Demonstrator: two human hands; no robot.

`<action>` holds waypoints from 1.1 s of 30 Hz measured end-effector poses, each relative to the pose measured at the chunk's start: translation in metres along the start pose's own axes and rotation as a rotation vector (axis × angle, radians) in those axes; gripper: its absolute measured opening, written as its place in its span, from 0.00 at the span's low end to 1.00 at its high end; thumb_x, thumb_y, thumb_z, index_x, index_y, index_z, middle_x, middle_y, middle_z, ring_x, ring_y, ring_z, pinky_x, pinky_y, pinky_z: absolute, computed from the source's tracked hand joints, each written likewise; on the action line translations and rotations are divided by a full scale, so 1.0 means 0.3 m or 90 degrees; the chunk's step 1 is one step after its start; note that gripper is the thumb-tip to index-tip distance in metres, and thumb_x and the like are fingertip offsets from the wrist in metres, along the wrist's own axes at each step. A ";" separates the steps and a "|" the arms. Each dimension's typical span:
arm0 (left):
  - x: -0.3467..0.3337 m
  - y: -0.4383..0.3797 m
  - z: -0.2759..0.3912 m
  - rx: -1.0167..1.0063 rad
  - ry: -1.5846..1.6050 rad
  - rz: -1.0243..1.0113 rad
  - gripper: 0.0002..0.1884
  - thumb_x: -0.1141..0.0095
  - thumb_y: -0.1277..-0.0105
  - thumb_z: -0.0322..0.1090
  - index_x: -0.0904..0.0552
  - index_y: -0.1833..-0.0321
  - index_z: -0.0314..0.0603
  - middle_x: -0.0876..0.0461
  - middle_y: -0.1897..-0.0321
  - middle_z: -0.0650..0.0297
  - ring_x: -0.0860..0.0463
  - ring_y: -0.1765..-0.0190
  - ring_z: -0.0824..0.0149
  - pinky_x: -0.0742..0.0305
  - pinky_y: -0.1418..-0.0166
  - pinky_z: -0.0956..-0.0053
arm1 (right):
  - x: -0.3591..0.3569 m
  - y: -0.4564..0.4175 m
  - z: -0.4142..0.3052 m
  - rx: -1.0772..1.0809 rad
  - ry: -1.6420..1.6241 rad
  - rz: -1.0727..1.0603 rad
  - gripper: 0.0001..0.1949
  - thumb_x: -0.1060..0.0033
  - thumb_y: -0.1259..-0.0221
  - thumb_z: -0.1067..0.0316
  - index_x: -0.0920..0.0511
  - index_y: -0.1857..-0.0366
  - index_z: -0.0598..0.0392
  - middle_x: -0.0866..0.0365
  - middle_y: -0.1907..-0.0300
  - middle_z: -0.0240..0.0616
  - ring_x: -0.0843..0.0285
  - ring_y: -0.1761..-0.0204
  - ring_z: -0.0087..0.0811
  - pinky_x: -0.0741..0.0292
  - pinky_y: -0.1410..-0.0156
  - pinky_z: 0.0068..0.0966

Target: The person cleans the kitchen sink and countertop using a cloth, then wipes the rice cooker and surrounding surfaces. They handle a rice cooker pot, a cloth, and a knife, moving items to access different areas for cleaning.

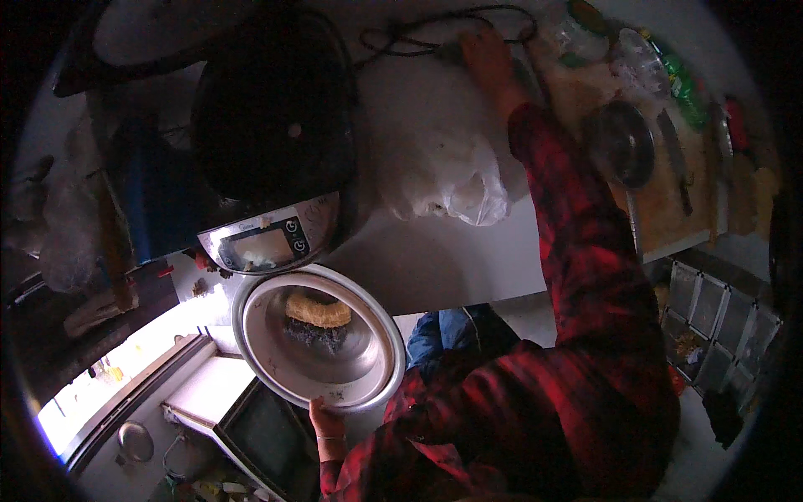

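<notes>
My left hand (327, 421) grips the near rim of a metal bowl (260, 351), thumb over the edge. The bowl tilts in front of the counter, beside the control panel of an induction cooker (263, 243). Inside it lies a yellowish curved item (319, 312) above a dark ragged patch; I cannot tell what they are. My right hand (488, 61) reaches to the back of the counter, close to a looped black cord (401, 39) and a dark greenish thing (448, 54). Its fingertips are in shade, and any hold is unclear. A white plastic bag (477, 194) lies left of my right forearm.
On the right, a wooden board (671, 213) bears a dark round bowl (621, 144), a knife (676, 160) and plastic packaging (640, 63). A slatted grey crate (715, 314) stands below. To the left are a blue box (147, 194) and a bright window (106, 389).
</notes>
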State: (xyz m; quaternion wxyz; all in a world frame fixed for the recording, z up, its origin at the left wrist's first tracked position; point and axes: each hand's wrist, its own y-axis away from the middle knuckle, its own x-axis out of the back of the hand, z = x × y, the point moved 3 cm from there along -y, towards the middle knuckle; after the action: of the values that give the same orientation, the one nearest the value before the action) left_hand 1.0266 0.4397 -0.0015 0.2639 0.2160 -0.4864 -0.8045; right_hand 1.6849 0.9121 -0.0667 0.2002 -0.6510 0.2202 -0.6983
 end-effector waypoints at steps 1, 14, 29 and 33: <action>-0.046 0.032 0.000 -0.020 -0.013 -0.001 0.15 0.49 0.40 0.41 0.21 0.54 0.42 0.19 0.58 0.63 0.21 0.51 0.60 0.25 0.45 0.61 | 0.006 0.003 -0.010 -0.014 -0.038 0.050 0.15 0.47 0.39 0.64 0.22 0.49 0.50 0.24 0.48 0.46 0.26 0.47 0.46 0.26 0.46 0.41; 0.076 -0.074 -0.029 -0.070 -0.026 -0.046 0.05 0.49 0.38 0.24 0.25 0.60 0.39 0.21 0.64 0.63 0.24 0.60 0.71 0.26 0.58 0.75 | 0.548 0.684 -0.153 -0.076 -0.118 -0.098 0.14 0.36 0.45 0.67 0.21 0.54 0.51 0.27 0.48 0.46 0.29 0.49 0.49 0.32 0.43 0.47; 0.222 -0.174 -0.069 -0.184 -0.200 -0.064 0.13 0.46 0.46 0.20 0.25 0.57 0.38 0.21 0.62 0.54 0.21 0.57 0.51 0.27 0.54 0.64 | 0.963 0.690 -0.466 -0.269 -0.456 -0.429 0.30 0.38 0.43 0.65 0.33 0.34 0.44 0.23 0.45 0.49 0.24 0.45 0.52 0.26 0.44 0.41; 0.134 -0.136 -0.068 -0.199 -0.351 -0.139 0.18 0.47 0.44 0.32 0.25 0.49 0.37 0.23 0.56 0.62 0.23 0.52 0.61 0.27 0.49 0.67 | 0.804 0.673 -0.488 -0.138 -0.404 -0.464 0.24 0.38 0.43 0.62 0.28 0.40 0.46 0.20 0.49 0.48 0.23 0.49 0.51 0.25 0.47 0.42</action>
State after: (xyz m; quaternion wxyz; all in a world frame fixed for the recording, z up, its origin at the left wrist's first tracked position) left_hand 0.9993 0.4165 -0.0506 0.0644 -0.0015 -0.3841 -0.9210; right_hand 1.5199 0.6162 0.0086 -0.0684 -0.8833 -0.0221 -0.4632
